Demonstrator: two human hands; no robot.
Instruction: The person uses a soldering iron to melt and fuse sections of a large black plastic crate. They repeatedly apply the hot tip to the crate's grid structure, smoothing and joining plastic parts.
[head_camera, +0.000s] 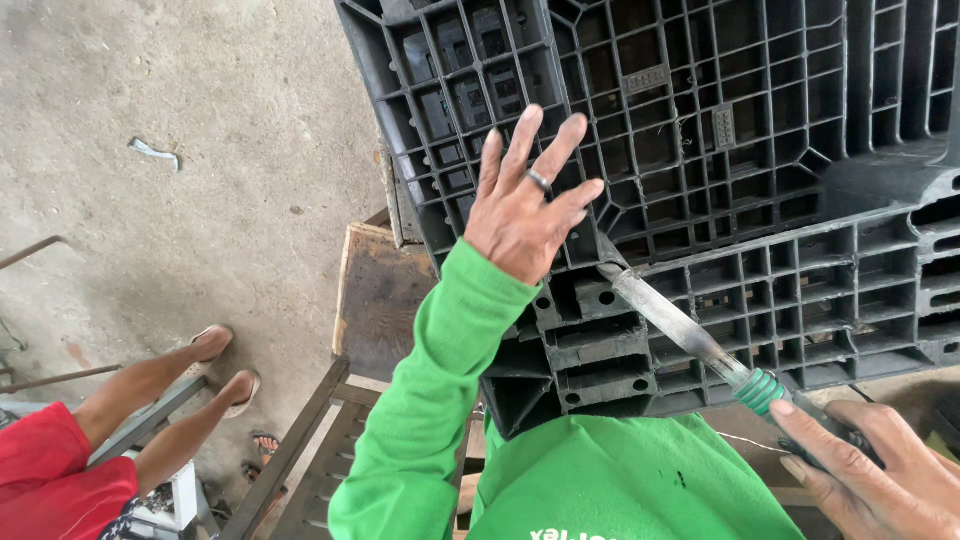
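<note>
Pressing flat against the black plastic pallet, the left hand has its fingers spread wide, palm down, a ring on one finger, the green sleeve reaching up from below. The right hand wraps around the dark handle of a knife, fingers closed on it. The blade lies slanted, its tip touching the pallet's ribbed edge just beside the left hand. The pallet rests tilted over a wooden bench.
</note>
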